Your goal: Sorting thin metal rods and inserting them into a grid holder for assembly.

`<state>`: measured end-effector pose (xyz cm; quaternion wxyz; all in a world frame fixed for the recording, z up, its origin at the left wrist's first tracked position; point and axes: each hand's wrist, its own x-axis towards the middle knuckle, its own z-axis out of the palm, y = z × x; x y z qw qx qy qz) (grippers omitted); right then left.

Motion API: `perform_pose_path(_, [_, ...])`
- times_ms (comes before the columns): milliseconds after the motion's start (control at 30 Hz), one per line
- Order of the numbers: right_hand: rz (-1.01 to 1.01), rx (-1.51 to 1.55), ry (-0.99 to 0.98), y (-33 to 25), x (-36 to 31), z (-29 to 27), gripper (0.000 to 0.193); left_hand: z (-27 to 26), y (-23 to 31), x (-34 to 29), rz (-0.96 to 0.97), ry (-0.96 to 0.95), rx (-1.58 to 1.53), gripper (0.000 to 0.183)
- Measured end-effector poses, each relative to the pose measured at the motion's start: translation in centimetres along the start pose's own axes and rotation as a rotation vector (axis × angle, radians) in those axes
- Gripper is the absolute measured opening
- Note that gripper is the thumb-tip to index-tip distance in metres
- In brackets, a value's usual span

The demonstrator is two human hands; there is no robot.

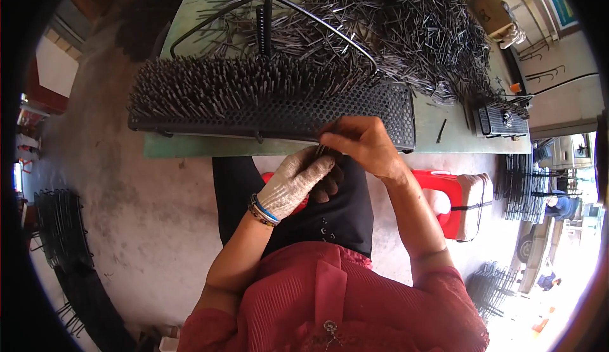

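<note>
My left hand (297, 177), in a pale glove with dark finger pads, is closed around a few thin dark rods (321, 151) in front of the rack's near edge. Just above it, my bare right hand (363, 141) has its thumb and fingers drawn together by the rod tips; what they pinch is blurred and hidden. Beyond both hands lies a long black perforated rack (387, 107). Dense rows of upright dark rods (203, 88) fill its left and far holes, while its right and near holes are bare. A black wire frame (269, 9) rises behind the rack.
A large heap of loose dark rods (412, 28) covers much of the green table (184, 146). One rod (441, 131) lies alone at the right, near a smaller rack (501, 123). A red stool (438, 187) stands at lower right; black wire racks (60, 225) are at left.
</note>
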<state>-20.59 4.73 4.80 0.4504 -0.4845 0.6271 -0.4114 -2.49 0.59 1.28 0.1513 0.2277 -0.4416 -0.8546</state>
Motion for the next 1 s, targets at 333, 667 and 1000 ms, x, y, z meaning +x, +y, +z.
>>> perform_pose_path(333, [-0.337,0.056,0.523,-1.4,4.5,2.5,0.021,-1.2,-1.0,-0.7,-0.01,0.059,0.01,0.035])
perform_pose_path(667, [-0.44,-0.215,0.593,-1.7,6.5,5.3,0.016,-2.0,-1.5,-1.1,0.031,0.092,-0.014,0.033])
perform_pose_path(1000, [-0.563,-0.434,0.466,-1.3,6.9,5.2,0.016,-2.4,-1.7,-1.0,0.02,0.092,-0.061,0.033])
